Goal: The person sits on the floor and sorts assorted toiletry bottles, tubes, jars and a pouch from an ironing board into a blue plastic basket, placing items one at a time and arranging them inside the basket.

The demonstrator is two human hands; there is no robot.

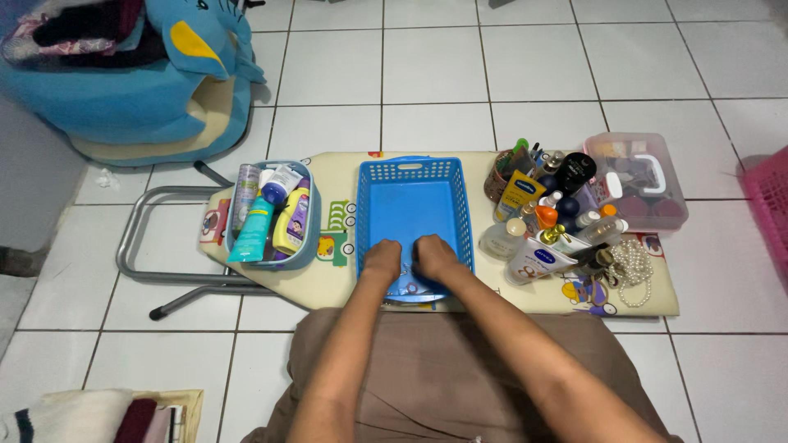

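In the head view, the left hand (382, 258) and the right hand (433, 254) both rested inside the near end of the empty blue plastic basket with holes in its sides (414, 176). The basket sat in the middle of the low cream counter with cartoon pictures (345, 275). Both hands looked curled, knuckles up, close together but not quite touching; something small may have lain between them, but I could not tell what, or whether either hand pinched it. The small light-blue tub (308, 254) on the left was already full of tubes and bottles. On the right, a crowd of bottles and jars (546, 226), a white pearl necklace (634, 275) and a clear box with a pink lid (636, 176) were left out, not in the basket. The fingertips were hidden.
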